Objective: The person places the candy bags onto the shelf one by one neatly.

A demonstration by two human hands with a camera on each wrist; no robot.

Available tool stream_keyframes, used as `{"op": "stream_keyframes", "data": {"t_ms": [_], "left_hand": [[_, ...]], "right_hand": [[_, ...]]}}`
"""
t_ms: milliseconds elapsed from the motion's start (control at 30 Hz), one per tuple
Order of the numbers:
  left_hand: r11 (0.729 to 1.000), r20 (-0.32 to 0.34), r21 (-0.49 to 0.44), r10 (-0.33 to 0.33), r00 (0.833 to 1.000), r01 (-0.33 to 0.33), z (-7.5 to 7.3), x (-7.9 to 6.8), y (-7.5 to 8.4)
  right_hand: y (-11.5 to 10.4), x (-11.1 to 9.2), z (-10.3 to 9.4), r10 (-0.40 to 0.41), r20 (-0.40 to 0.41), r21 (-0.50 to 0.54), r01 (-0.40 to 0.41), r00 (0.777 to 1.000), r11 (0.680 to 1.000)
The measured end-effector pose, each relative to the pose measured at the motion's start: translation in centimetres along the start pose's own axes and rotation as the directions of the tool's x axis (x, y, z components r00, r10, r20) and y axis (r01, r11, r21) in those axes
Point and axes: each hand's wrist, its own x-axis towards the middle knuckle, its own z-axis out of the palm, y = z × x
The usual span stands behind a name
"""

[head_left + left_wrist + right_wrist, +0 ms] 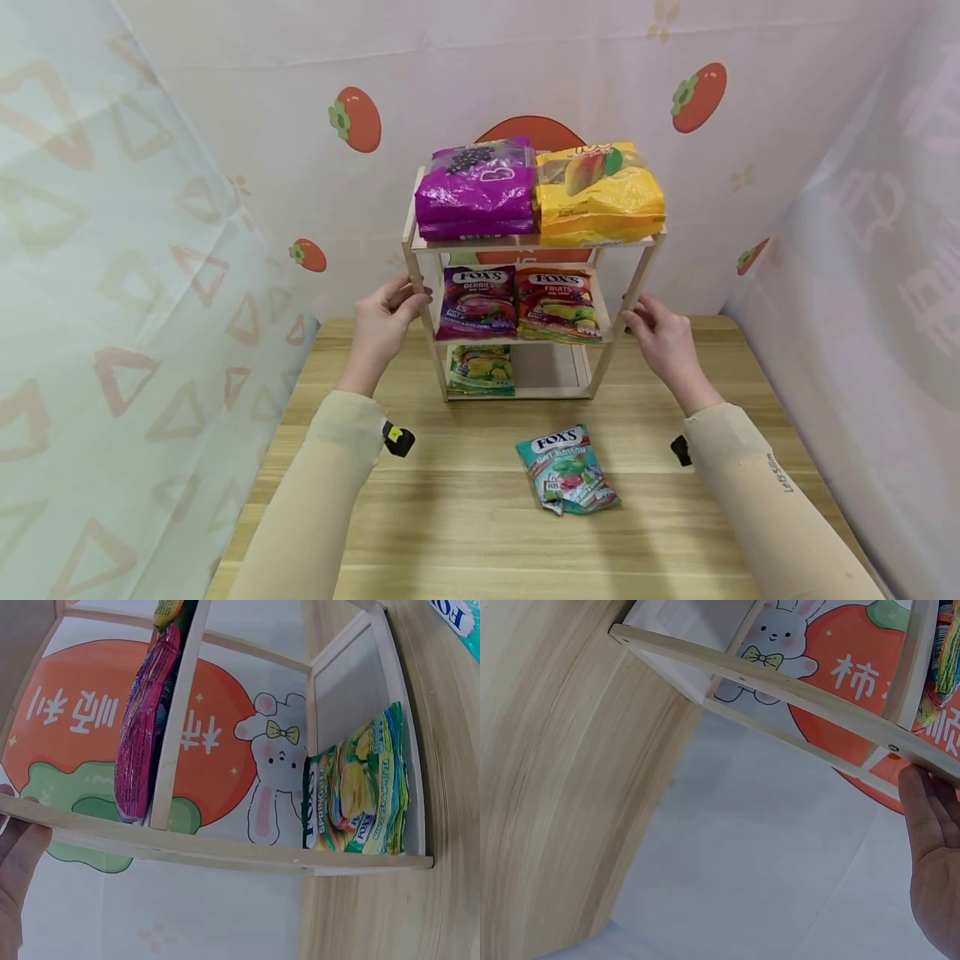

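Observation:
A three-tier wooden shelf (551,371) stands between my hands. My left hand (381,321) grips its left post with thumb and fingers at about middle-tier height. Opposite, my right hand (666,342) holds the right post, its fingers partly hidden behind the wood. On top lie a purple candy bag (476,200) and a yellow candy bag (600,200). The middle tier carries a Fox's Berries bag (477,308) beside a Fox's Fruits bag (558,304). A green Fox's bag (356,787) leans on the left of the bottom tier.
A teal Fox's Mint Blossom bag (567,475) lies on the wooden table (465,525) in front of the shelf. Behind stands a patterned cloth backdrop (495,67) with persimmon prints. More cloth walls close off the left and right sides.

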Motion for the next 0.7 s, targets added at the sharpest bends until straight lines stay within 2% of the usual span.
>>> {"op": "stream_keyframes", "data": {"t_ms": [467, 600, 700], "left_hand": [[0.999, 0.023, -0.011, -0.033, 0.999, 0.033, -0.23, 0.08, -0.08], [0.999, 0.029, -0.016, -0.037, 0.999, 0.037, -0.30, 0.08, -0.04], [0.999, 0.030, -0.022, -0.037, 0.999, 0.037, -0.32, 0.12, -0.15]], "right_hand": [[0.13, -0.17, -0.22, 0.024, 0.040, 0.021, -0.025, 0.999, 0.999], [0.10, -0.21, -0.35, 0.056, 0.058, 0.050, -0.059, 0.997, 0.997], [0.05, -0.39, -0.49, 0.093, 0.101, 0.057, -0.099, 0.991, 0.993]]}}
